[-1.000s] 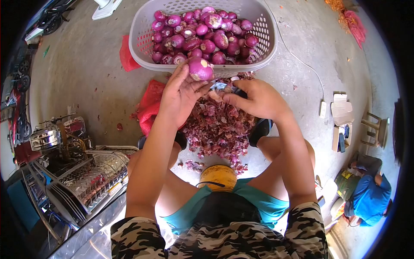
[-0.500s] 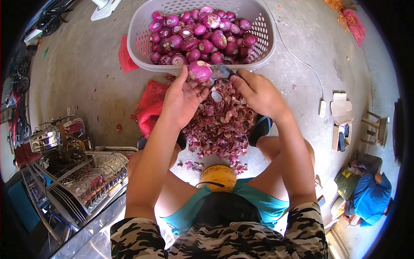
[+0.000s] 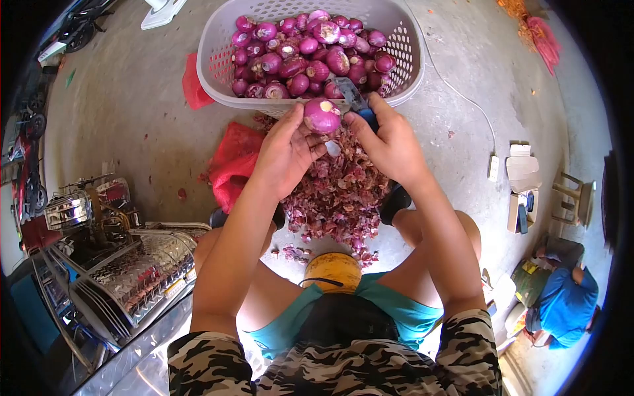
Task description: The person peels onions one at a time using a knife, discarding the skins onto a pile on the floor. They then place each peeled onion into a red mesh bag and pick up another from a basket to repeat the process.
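Head view, left to right: you have one red mesh piece (image 3: 197, 82) beside one grey basket (image 3: 261, 103), which holds dozens of onions (image 3: 294, 67), too overlapped to count exactly. A second red mesh piece (image 3: 234, 165) lies nearer you. Your left hand (image 3: 282, 156) cradles one purple onion (image 3: 321, 117) between thumb and fingers, in front of the basket and above one heap of peelings (image 3: 337, 195). Your right hand (image 3: 396, 146) is closed round one knife (image 3: 351, 94), its blade pointing up and leftward. Farther right sits one person in blue (image 3: 566, 307).
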`<state>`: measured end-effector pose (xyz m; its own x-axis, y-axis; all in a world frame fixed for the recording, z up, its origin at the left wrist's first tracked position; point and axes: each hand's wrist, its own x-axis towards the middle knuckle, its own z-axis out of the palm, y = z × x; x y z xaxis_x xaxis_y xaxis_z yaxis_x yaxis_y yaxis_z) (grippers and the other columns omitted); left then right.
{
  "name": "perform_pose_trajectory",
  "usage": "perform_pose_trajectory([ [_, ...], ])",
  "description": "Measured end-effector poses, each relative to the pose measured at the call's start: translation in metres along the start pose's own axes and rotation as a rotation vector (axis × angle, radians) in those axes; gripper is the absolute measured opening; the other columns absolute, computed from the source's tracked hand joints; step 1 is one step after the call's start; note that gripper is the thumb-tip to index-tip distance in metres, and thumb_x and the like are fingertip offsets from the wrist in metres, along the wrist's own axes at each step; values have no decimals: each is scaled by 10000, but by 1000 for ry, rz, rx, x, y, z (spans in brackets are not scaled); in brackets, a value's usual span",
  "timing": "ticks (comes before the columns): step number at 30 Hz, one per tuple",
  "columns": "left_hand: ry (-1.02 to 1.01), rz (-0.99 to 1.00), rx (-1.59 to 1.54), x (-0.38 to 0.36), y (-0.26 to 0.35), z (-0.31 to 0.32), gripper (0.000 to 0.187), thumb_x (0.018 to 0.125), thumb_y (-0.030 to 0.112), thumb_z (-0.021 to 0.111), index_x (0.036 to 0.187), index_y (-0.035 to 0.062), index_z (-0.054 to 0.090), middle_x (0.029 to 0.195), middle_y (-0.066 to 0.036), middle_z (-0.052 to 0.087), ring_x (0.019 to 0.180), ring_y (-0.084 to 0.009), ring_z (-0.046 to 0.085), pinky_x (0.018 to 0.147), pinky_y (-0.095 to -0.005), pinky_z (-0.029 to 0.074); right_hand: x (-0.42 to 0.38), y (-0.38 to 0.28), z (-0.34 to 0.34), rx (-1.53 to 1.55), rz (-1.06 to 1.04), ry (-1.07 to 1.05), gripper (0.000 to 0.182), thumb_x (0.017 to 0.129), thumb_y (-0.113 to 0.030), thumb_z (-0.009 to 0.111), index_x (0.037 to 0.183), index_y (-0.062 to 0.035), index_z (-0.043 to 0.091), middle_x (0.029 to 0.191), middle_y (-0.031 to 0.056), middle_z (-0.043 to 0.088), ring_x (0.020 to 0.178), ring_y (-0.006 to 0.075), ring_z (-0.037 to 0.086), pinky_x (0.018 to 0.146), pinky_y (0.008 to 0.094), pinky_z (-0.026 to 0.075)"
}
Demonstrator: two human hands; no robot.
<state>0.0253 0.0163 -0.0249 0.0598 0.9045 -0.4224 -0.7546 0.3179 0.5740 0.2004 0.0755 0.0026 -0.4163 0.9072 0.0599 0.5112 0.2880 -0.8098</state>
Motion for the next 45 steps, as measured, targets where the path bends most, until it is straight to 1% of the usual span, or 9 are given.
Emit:
perform_pose_trajectory([
  [5, 36, 31, 84, -1, -5, 5, 289, 968, 313, 472, 1142, 97, 552, 1026, -25, 621, 887, -133, 587, 760, -309, 471, 2, -2, 1, 167, -40, 6, 288, 814, -229, 678, 866, 13, 532, 646, 171, 537, 562, 353, 520, 555, 403, 436],
  [8, 16, 51, 128, 0, -8, 2, 323, 970, 327, 460, 1175, 91, 543, 1068, -33, 618, 924, -136, 581, 797, -316, 467, 2, -3, 2, 108, -5, 10, 278, 809, -215, 675, 844, 17, 526, 707, 200, 543, 630, 378, 548, 577, 418, 441],
  [14, 31, 56, 142, -2, -9, 4, 319, 972, 328, 451, 1171, 98, 547, 1065, -25, 618, 937, -130, 571, 797, -313, 456, 1, 1, 8, -91, -185, 70, 250, 800, -180, 643, 820, 15, 489, 754, 232, 558, 745, 434, 559, 629, 474, 440],
  [23, -41, 6, 4, 0, -16, 1, 346, 976, 367, 428, 1149, 87, 532, 1046, -47, 605, 917, -150, 567, 786, -325, 455, 1, -1, 6, -78, -111, 40, 240, 810, -178, 593, 845, 32, 483, 746, 242, 575, 735, 430, 577, 644, 475, 448],
  [27, -62, 80, -111, -1, 1, -1, 389, 978, 387, 414, 1154, 57, 520, 1030, -80, 601, 902, -177, 569, 755, -301, 463, 7, 15, 0, 234, 165, 88, 253, 825, -201, 601, 899, 25, 515, 656, 198, 562, 645, 366, 591, 611, 430, 451],
  [31, -37, 106, -128, -1, 9, -4, 422, 967, 426, 424, 1142, 54, 517, 1033, -74, 600, 920, -198, 597, 775, -310, 485, 6, 5, -8, 112, 168, -46, 259, 798, -211, 647, 915, -1, 551, 662, 177, 563, 636, 355, 588, 591, 418, 442],
  [34, 0, 100, -67, -3, 8, 3, 434, 967, 431, 419, 1149, 48, 513, 1035, -75, 602, 920, -202, 600, 781, -316, 491, 5, 11, -2, 36, 6, -29, 273, 781, -212, 666, 918, -4, 554, 660, 177, 561, 644, 367, 587, 600, 433, 441],
  [38, 96, 77, -100, -5, 5, 12, 397, 964, 409, 442, 1134, 62, 532, 1014, -66, 607, 894, -179, 603, 744, -287, 493, 6, 5, -4, 13, 108, -125, 299, 758, -246, 701, 842, -6, 543, 674, 190, 572, 678, 386, 592, 619, 447, 446],
  [45, 44, 188, -15, 2, 0, -7, 299, 948, 345, 508, 1075, 80, 559, 945, -14, 602, 796, -86, 569, 649, -220, 474, 3, 3, -3, -123, -1, -139, 327, 765, -298, 693, 837, -14, 549, 714, 197, 597, 723, 398, 596, 651, 475, 459],
])
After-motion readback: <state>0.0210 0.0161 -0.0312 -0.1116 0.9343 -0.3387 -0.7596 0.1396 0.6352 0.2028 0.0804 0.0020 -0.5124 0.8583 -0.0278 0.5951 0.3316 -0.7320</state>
